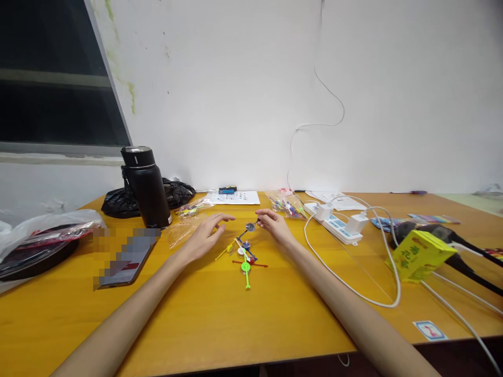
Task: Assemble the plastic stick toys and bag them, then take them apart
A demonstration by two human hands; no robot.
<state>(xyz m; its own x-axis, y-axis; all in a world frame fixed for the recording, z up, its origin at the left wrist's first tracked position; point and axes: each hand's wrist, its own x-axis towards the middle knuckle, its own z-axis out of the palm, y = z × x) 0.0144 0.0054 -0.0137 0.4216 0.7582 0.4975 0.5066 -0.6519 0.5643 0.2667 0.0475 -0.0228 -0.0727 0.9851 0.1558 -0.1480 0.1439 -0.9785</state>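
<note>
My right hand [274, 226] is closed, its fingertips pinching one end of a dark blue plastic stick with a clear round disc [250, 227]. The held stick slants down over a small cluster of plastic pieces on the table. In that cluster are a green stick with a round middle [245, 267], a red stick [260, 264], a blue piece [246, 245] and a yellow stick [222, 254]. Whether the pieces are joined cannot be made out. My left hand [206, 234] hovers just left of them, palm down, open, with fingers apart and nothing in them.
A black bottle [146, 188] and a phone [129, 262] stand or lie to the left. Bags of coloured pieces [286, 204] and printed sheets lie at the back. On the right are a power strip [334, 226], white cables and a yellow box [422, 256].
</note>
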